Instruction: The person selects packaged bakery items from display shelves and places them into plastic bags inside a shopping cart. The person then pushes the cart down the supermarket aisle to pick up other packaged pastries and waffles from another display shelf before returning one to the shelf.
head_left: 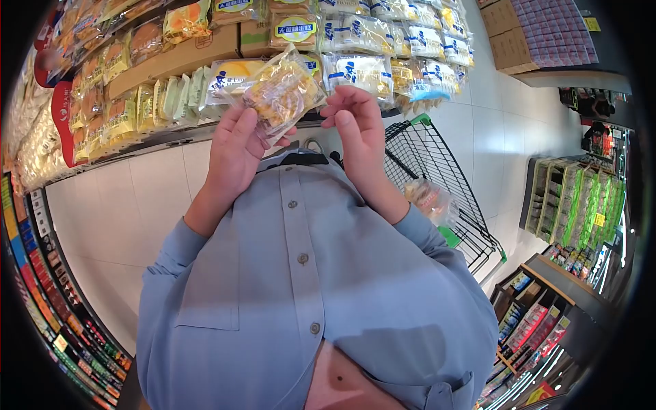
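Note:
My left hand (236, 140) is closed on the lower left edge of a clear-wrapped pastry (280, 94), thumb on top and fingertips showing underneath. The pastry has a golden, crumbly-looking top, and its wrapper is shiny and crinkled. Just to its right, my right hand (357, 133) is raised with fingers loosely bent and apart, holding nothing. Its fingertips are close to the wrapper's right edge; whether they touch it I cannot tell. Behind both hands lies a display of packaged cakes (362, 72), some in white and blue wrappers.
A black wire shopping cart (444, 160) with green trim stands at my right, a clear bag of food (430, 199) inside it. Stacked cartons (506, 37) are at the upper right. A shelf of colourful packs (41, 266) runs along the left, beside the tiled floor (102, 232).

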Tool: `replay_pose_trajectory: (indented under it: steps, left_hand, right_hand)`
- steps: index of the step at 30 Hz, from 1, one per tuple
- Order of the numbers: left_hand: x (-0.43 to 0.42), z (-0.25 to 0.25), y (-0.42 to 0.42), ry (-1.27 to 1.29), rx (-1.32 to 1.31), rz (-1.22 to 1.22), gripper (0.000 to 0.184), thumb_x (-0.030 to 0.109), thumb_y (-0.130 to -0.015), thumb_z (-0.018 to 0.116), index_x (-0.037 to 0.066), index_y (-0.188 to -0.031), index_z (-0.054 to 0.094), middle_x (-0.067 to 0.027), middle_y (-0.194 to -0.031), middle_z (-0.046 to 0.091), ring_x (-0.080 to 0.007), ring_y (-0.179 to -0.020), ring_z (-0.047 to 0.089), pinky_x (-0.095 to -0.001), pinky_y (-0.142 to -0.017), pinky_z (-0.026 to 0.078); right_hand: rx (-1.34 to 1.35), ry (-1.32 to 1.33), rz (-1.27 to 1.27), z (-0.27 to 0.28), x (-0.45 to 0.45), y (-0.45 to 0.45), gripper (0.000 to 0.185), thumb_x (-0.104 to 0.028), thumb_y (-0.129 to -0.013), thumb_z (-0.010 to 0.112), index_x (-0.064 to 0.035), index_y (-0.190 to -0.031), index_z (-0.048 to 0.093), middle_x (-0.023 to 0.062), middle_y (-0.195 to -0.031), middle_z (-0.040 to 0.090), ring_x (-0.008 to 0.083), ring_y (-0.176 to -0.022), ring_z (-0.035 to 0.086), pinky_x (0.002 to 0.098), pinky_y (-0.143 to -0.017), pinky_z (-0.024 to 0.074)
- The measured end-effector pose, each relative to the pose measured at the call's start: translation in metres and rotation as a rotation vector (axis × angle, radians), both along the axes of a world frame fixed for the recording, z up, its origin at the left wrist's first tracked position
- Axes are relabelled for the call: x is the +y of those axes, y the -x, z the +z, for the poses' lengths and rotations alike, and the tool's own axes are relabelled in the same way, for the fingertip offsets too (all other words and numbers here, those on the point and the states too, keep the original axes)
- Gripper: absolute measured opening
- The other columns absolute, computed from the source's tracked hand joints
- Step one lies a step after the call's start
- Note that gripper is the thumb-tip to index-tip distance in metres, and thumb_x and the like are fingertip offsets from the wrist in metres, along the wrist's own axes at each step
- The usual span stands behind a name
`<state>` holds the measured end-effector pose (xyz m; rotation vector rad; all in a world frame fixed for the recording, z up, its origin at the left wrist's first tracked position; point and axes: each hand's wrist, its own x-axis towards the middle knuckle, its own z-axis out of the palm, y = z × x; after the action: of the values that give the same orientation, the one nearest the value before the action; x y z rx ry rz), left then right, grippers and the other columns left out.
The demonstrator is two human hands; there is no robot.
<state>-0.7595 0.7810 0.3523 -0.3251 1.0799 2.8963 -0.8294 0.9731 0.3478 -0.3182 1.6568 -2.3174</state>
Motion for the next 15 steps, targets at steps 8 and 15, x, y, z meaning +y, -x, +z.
replay_pose_trajectory:
  steps: [8,15]
  left_hand:
    - [0.005,0.001,0.0,-0.025,0.031,-0.026,0.036,0.021,-0.105,0.041,0.001,-0.133,0.047,-0.0148,-0.123,0.062,-0.0261,-0.099,0.067,-0.0373,-0.075,0.057]
    - [0.007,0.003,0.0,-0.025,0.036,-0.054,0.038,0.021,-0.104,0.041,0.0,-0.135,0.045,-0.0143,-0.123,0.062,-0.0231,-0.102,0.066,-0.0374,-0.076,0.056]
  right_hand:
    - [-0.284,0.095,0.188,0.006,0.012,0.005,0.033,-0.013,-0.097,0.059,-0.001,-0.127,0.049,0.0051,-0.106,0.06,0.0088,-0.089,0.058,0.0249,-0.077,0.0507]
    - [-0.156,0.085,0.203,0.001,0.014,-0.001,0.021,-0.013,-0.099,0.057,-0.0004,-0.116,0.054,0.0025,-0.099,0.064,0.0067,-0.086,0.06,0.0233,-0.077,0.0519]
